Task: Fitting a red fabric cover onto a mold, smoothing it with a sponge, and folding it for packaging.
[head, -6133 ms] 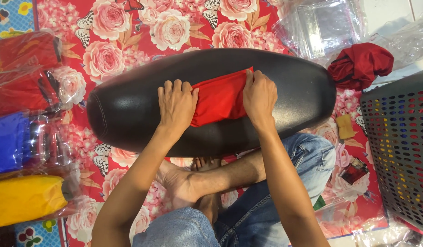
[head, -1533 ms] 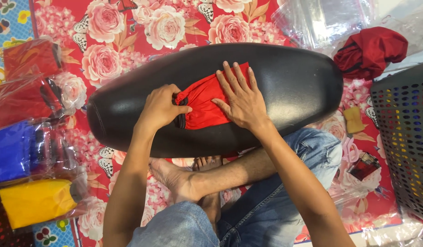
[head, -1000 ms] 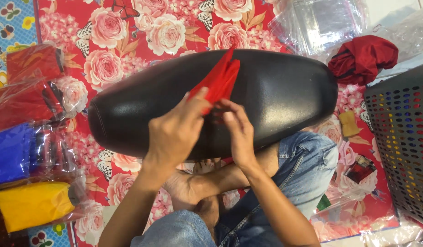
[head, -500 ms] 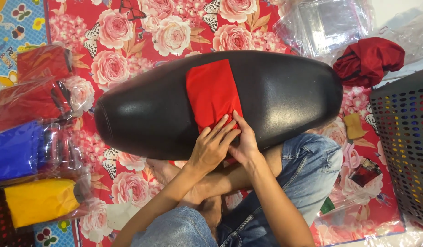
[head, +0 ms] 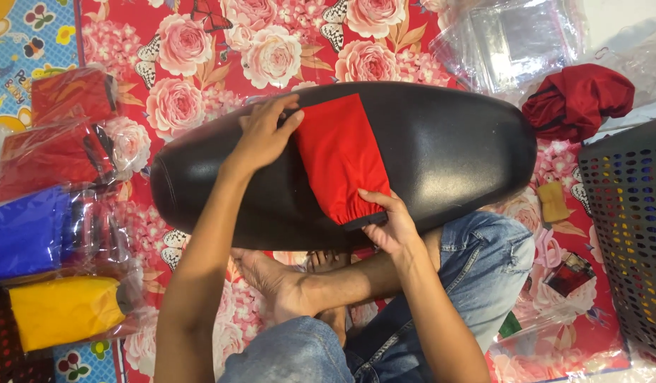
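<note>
A red folded cloth (head: 338,157) lies flat across the top of a long black oval cushion (head: 448,149) resting over my lap. My left hand (head: 263,135) is spread on the cushion and presses the cloth's far left corner. At the cloth's gathered near edge, my right hand (head: 386,225) pinches the hem between fingers and thumb.
Bagged cloths in red (head: 51,152), blue (head: 30,230) and yellow (head: 65,312) lie at the left on a floral mat (head: 271,50). A dark red cloth pile (head: 576,99) and clear plastic bags (head: 512,39) lie at the upper right. A dark perforated basket (head: 629,227) stands at the right.
The red cloth was lifted and turned, then laid flat lengthwise across the cushion. My left hand has moved from the near edge to the far left corner; the right stays at the near hem.
</note>
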